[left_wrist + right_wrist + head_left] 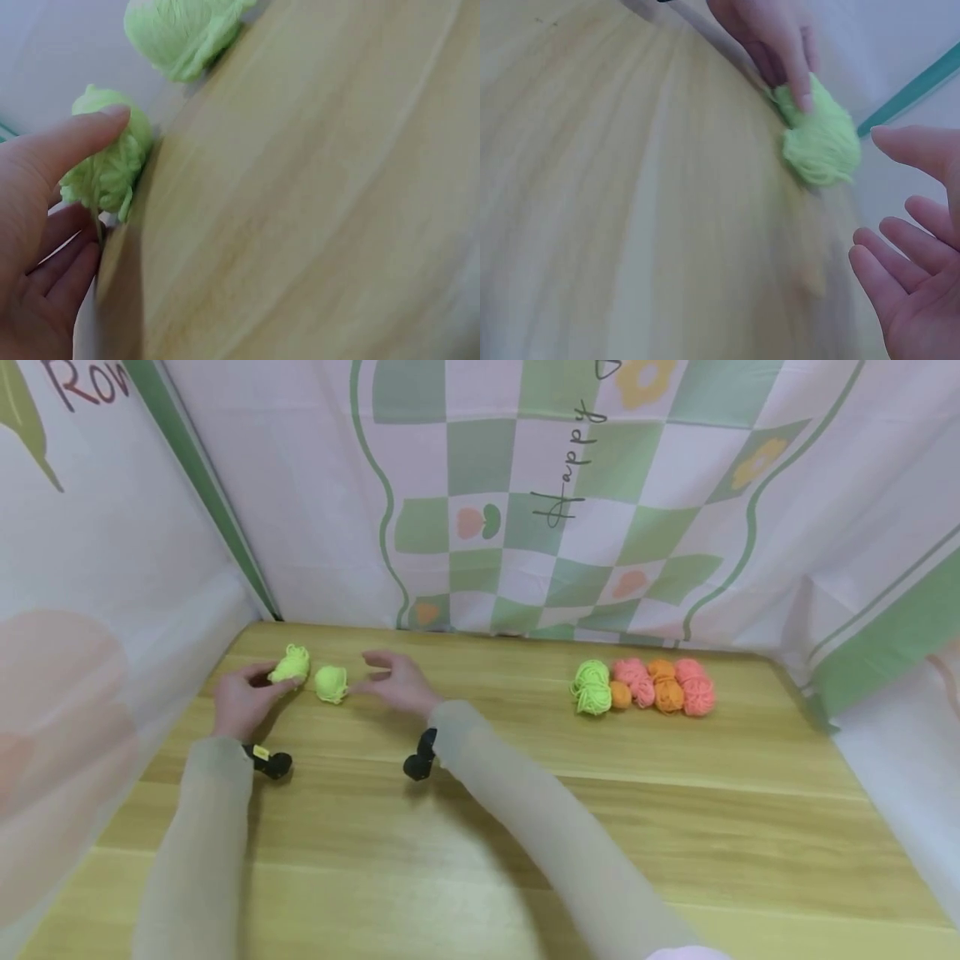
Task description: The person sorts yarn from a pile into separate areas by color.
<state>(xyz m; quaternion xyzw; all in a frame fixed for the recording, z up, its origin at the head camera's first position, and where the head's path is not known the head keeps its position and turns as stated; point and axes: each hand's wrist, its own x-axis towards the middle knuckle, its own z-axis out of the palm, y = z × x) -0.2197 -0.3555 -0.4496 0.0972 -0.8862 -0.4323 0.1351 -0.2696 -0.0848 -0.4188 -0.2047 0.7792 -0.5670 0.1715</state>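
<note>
While your left hand (243,700) pinches 1 lime yarn ball (291,665) just left of the smaller lime ball (331,684), your right hand (399,683), fingers parted, is just right of it; 5 yarn balls (633,680) lie farther right.

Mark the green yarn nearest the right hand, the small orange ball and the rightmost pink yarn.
Green yarn (331,684): head view, its middle.
Small orange ball (620,695): head view, its middle.
Rightmost pink yarn (694,687): head view, its middle.
</note>
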